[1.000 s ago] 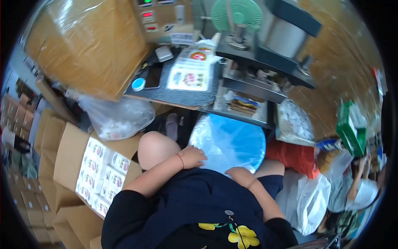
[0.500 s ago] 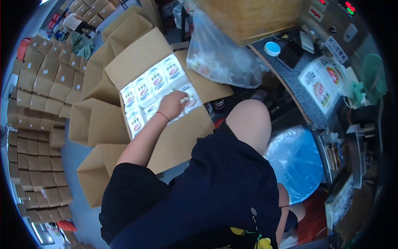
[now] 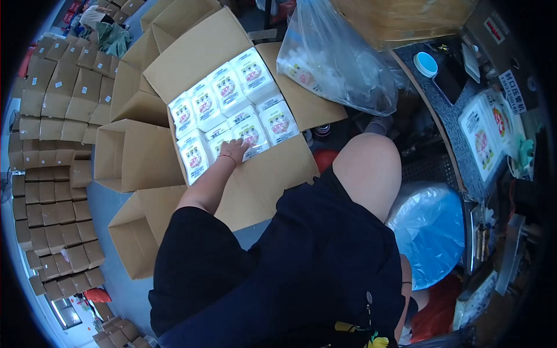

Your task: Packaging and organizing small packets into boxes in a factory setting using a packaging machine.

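Note:
My left hand (image 3: 232,149) rests palm down on white plastic-wrapped packs (image 3: 227,90) with round pink prints. Its fingers are stretched out and touch a pack in the near row, without holding one. The packs stand in two rows in an open cardboard carton (image 3: 267,185), whose flaps are folded outward. What lies inside the packs I cannot make out. Of my right arm only a strip with a dark wristband shows beside my dark shirt; the fingers of my right hand (image 3: 405,269) are hidden.
Open cartons (image 3: 136,156) stand to the left, with stacked boxes (image 3: 58,162) beyond. A clear plastic bag (image 3: 342,69) sits behind the carton. At right are a speckled worktop (image 3: 444,110), a phone (image 3: 450,80) and a blue bin (image 3: 432,243) lined with plastic.
My left hand has drawn back toward me across the packs, its fingers shifting from the near-right pack to the middle of the near row. The view has shifted slightly.

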`<action>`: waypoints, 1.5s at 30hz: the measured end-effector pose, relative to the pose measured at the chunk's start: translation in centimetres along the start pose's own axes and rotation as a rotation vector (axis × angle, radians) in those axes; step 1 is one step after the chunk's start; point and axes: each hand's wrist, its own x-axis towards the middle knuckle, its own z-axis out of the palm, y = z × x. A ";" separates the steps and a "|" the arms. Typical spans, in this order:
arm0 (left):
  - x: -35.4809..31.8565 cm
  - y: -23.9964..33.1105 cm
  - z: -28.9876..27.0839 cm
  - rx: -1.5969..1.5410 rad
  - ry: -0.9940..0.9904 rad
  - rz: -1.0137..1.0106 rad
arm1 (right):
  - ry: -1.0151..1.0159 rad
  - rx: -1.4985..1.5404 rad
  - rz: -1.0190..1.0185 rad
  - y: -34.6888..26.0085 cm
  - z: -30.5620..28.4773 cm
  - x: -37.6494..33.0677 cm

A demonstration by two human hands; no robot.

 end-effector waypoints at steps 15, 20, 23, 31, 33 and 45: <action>9.2 4.3 -3.3 0.276 0.117 0.303 | -0.096 0.034 0.086 5.2 2.8 -0.7; 8.2 2.2 -5.2 0.483 0.146 0.396 | -0.101 0.060 0.108 7.3 3.6 -1.3; 8.0 1.3 -7.5 0.578 -0.022 0.463 | -0.111 0.082 0.101 8.9 4.4 -2.4; -0.2 -3.4 -17.0 -0.751 -0.150 0.163 | 0.139 0.247 0.166 11.1 4.8 -6.6; -5.7 -3.2 -18.2 -1.326 -0.142 0.245 | 0.303 0.301 0.125 6.1 -0.3 -6.0; -18.9 29.8 -31.6 -1.249 -1.154 0.876 | 0.489 1.662 -0.163 -8.4 -10.6 -9.3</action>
